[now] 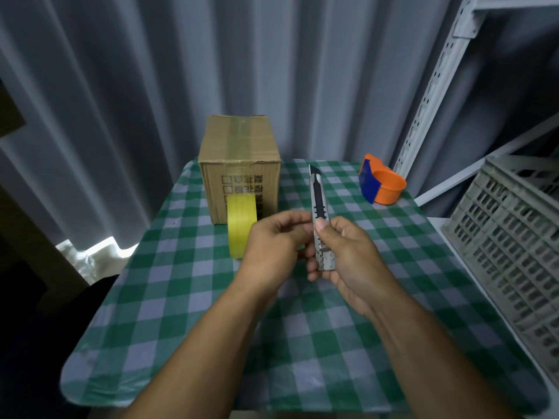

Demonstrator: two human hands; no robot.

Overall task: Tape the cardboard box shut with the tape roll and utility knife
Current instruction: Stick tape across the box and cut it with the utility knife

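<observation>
A small cardboard box (pixel 239 164) stands at the table's far side, flaps closed, a clear tape strip running over its top and down its front. A yellow tape roll (pixel 240 225) stands on edge against the box front. My right hand (pixel 344 252) grips a silver utility knife (pixel 319 207) by its lower body, thumb on the slider, a short blade tip showing at the far end. My left hand (pixel 275 240) is beside it, fingertips curled and touching the knife's left side, partly hiding the roll's lower right.
An orange and blue tape dispenser (pixel 381 184) sits at the table's far right. The table wears a green checked cloth (pixel 187 297). A grey plastic crate (pixel 514 237) and white metal shelving (pixel 429 86) stand to the right. Grey curtains hang behind.
</observation>
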